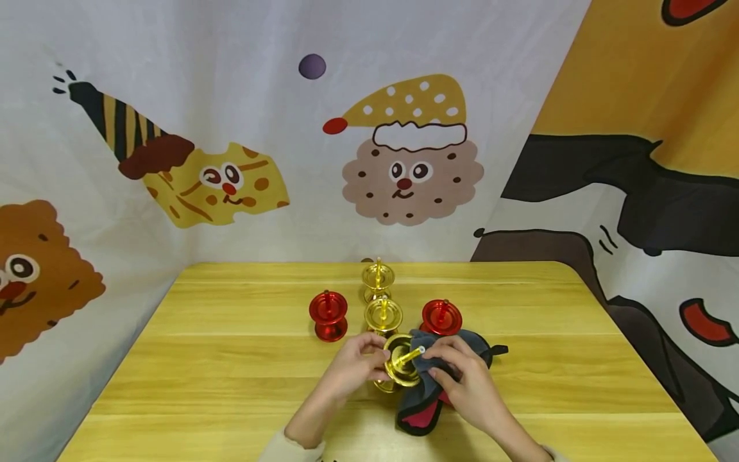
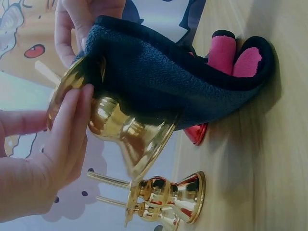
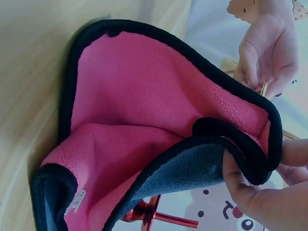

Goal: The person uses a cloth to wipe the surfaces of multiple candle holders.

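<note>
My left hand (image 1: 355, 366) grips a shiny gold candle holder (image 2: 108, 115) by the rim of its upper dish. The holder is tilted, its central spike leaning right in the head view, and its flared base is lifted off the table in the left wrist view. My right hand (image 1: 469, 382) pinches the edge of a cleaning cloth (image 3: 130, 82), blue-grey on one face and pink on the other, with black edging. This cloth lies against the holder's dish and stem, hiding part of them, and drapes down to the table.
Two gold candle holders (image 1: 383, 316) stand upright in a row beyond my hands. One red candle holder (image 1: 328, 309) is left of them. Another red candle holder (image 1: 442, 317) stands at the right, partly behind the cloth. A printed curtain (image 1: 248, 83) hangs behind the wooden table (image 1: 231, 385).
</note>
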Available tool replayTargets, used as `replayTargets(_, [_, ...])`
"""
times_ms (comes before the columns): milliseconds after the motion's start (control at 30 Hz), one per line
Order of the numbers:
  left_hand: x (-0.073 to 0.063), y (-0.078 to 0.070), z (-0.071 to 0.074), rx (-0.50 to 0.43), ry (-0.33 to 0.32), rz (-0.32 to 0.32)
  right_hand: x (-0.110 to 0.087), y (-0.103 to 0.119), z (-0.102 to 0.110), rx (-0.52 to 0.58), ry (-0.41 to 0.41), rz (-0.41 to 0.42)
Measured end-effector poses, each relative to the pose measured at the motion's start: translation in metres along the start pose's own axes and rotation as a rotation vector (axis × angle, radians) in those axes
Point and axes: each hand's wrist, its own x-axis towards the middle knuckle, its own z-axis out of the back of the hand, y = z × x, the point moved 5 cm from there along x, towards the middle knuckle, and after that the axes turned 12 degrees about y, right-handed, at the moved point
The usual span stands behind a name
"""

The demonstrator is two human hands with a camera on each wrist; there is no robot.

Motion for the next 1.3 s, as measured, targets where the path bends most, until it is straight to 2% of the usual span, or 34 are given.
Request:
replayTargets(100, [0.000, -0.001, -0.002, 0.002, 0.022, 0.009, 0.001, 0.000, 0.001, -0.027, -0.009, 0.025])
replayTargets(200, [0.000, -0.002, -0.002, 0.000, 0.011, 0.012, 0.002, 0.000, 0.001, -0.048, -0.008, 0.031])
replayTargets(500, [-0.002, 0.003, -0.003, -0.085, -0.139, -0.010, 0.000, 0.009, -0.004, -0.075, -0.030, 0.039])
replayTargets(633, [-0.002, 0.002, -0.007, -0.078, -0.158, -0.032, -0.002, 0.014, -0.011, -0.089, -0.036, 0.037])
replayTargets(767, [-0.001, 0.001, -0.007, -0.063, -0.141, -0.039, -0.001, 0.015, -0.011, -0.103, -0.037, 0.029])
replayTargets(1033, [-0.002, -0.004, -0.004, -0.027, -0.032, -0.023, 0.004, 0.010, 0.001, -0.147, 0.021, 0.069])
replayTargets(1167, [-0.002, -0.005, 0.001, -0.034, -0.020, -0.003, 0.007, 0.006, 0.011, -0.072, 0.050, 0.088])
replayTargets(1300, [-0.001, -0.009, 0.010, -0.057, -0.025, -0.031, 0.007, -0.001, 0.023, 0.040, 0.033, 0.076])
